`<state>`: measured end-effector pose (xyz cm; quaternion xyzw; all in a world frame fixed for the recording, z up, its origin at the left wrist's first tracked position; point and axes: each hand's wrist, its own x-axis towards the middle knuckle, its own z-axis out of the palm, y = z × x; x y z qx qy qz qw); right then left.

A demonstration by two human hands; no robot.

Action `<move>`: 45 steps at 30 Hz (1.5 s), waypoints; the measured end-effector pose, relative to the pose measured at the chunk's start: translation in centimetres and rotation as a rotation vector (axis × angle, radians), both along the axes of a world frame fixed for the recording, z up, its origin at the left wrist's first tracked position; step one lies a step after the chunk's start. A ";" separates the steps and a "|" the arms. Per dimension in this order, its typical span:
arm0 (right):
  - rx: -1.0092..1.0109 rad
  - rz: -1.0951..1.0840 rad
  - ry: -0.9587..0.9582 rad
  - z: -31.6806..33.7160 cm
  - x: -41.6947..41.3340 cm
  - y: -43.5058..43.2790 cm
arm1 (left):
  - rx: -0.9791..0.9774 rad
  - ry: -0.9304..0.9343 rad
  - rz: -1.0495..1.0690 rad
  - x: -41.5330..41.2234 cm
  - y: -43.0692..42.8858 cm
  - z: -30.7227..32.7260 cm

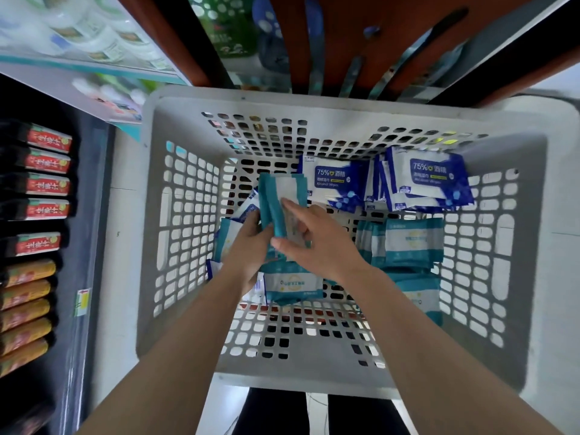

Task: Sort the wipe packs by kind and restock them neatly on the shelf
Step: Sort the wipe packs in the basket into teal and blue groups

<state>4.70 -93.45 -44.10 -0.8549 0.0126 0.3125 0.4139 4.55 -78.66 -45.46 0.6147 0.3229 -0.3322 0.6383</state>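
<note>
A grey perforated basket [188, 108] holds wipe packs of two kinds. Blue-and-white alcohol wipe packs [423, 180] lean against its far right wall, with another [335, 180] beside them. Teal-and-white wipe packs [411, 243] stand at the right, and one [295, 285] lies flat in the middle. My left hand [251, 243] grips a bundle of teal packs [281, 191] from the left and below. My right hand [314, 237] lies over the bundle, fingers straight along its top and thumb against its near side.
Bottles with red labels [47, 161] and orange packets [26, 296] fill dark shelves at the left. An orange shelf frame [339, 36] with goods rises beyond the basket. White floor [122, 246] shows around the basket.
</note>
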 end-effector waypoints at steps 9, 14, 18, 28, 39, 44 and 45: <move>0.118 -0.310 0.077 0.1 -0.9 -2.3 | -0.140 0.071 -0.104 0.1 -1.0 0.9; 0.127 -0.418 0.041 0.6 -1.4 -4.6 | -0.167 0.101 -0.251 1.1 -1.7 1.4; 0.436 -0.636 0.293 0.0 -3.1 -7.0 | -0.239 0.156 -0.359 1.6 -3.5 1.6; 0.175 -1.011 0.246 -1.6 -7.1 -12.4 | -0.027 0.115 -0.427 -1.7 -11.5 -0.9; -0.614 -0.307 0.166 -1.0 -9.0 -12.6 | 0.333 -0.261 -0.883 0.1 -18.0 -3.1; -0.576 -0.259 0.106 -1.2 -8.5 -13.5 | 0.419 -0.327 -0.939 -0.3 -18.5 -3.4; -0.571 -0.263 0.100 -1.1 -8.2 -13.7 | 0.429 -0.343 -0.948 -0.4 -18.4 -3.2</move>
